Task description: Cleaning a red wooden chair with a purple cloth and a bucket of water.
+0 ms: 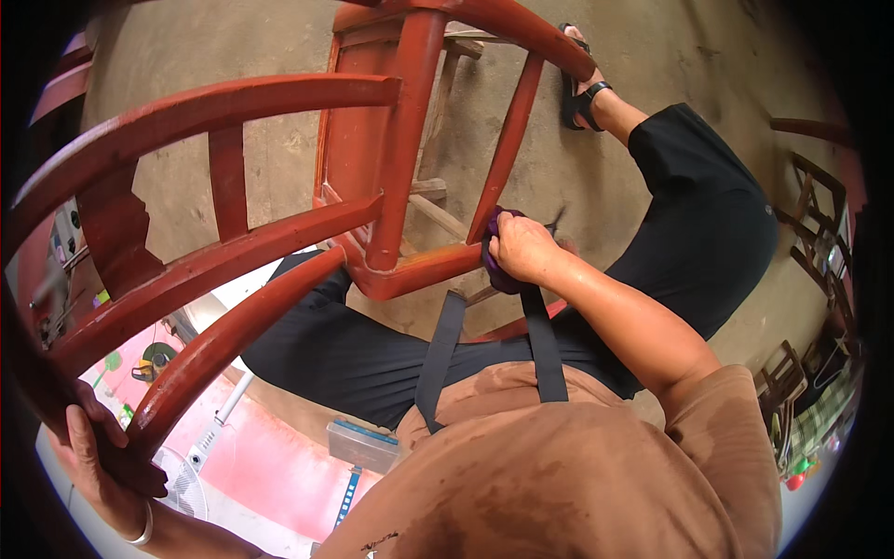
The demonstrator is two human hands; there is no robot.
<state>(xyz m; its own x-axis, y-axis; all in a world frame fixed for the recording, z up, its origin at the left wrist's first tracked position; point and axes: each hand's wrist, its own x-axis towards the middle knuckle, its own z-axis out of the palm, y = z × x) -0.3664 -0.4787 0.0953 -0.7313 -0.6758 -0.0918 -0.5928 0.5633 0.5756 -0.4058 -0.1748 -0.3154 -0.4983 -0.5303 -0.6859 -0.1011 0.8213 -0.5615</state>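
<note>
A red-painted wooden chair is tipped over in front of me, its back pointing to the left and its panelled seat standing on edge. At the lower left, my left hand grips the end of the chair's back frame, partly in shadow, with a pale bangle on the wrist. My right hand is closed over a bunched dark purple cloth. That cloth presses against a corner of the chair, where a slanting spindle meets the lower rail.
An unpainted wooden stool or frame stands behind the chair on the bare floor. Dark straps hang before my torso. My sandalled foot is at upper right. Wooden chairs line the right, and a fan stands lower left.
</note>
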